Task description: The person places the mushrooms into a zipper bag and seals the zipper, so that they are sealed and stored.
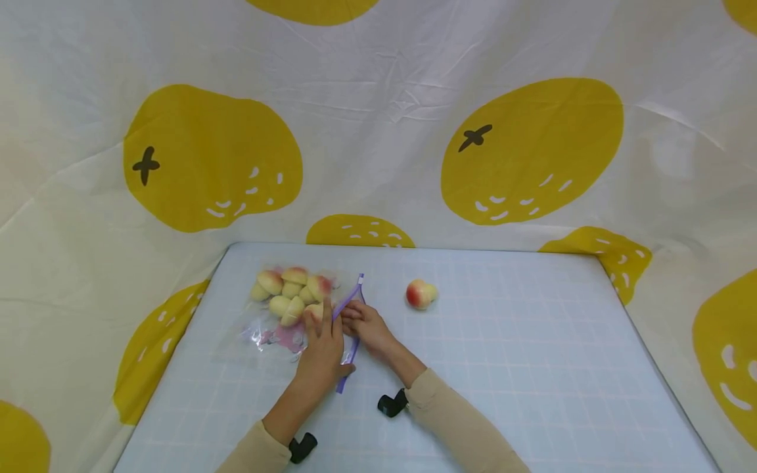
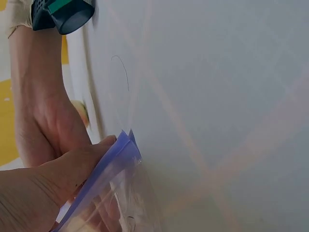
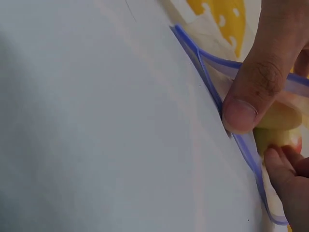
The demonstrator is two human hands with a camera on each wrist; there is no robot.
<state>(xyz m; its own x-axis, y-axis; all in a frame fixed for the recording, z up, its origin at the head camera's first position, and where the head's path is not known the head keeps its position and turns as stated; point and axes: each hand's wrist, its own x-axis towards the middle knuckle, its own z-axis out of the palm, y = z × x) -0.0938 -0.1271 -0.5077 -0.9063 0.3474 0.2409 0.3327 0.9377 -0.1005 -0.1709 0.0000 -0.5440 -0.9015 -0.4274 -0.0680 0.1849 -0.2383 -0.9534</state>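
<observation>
A clear zip bag [image 1: 236, 338] with a purple seal strip [image 2: 108, 162] lies at the left of the table. Several yellow-and-red toy mushrooms [image 1: 294, 274] show through its plastic. My left hand [image 1: 319, 348] rests its fingers on the top of the bag, and its thumb [image 3: 241, 111] holds the mouth at the seal strip. At the opening, my right hand [image 1: 369, 328] reaches in from the right. Its fingers [image 3: 277, 166] pinch a toy mushroom [image 3: 273, 137] just inside the mouth; part of that hand is hidden by the bag.
One loose toy mushroom [image 1: 418, 294] with a red cap lies on the table [image 1: 532, 341], right of the bag. A black wrist camera [image 1: 391, 403] hangs at the right sleeve. Behind the table hangs a white cloth [image 1: 378, 144] with yellow fruit prints.
</observation>
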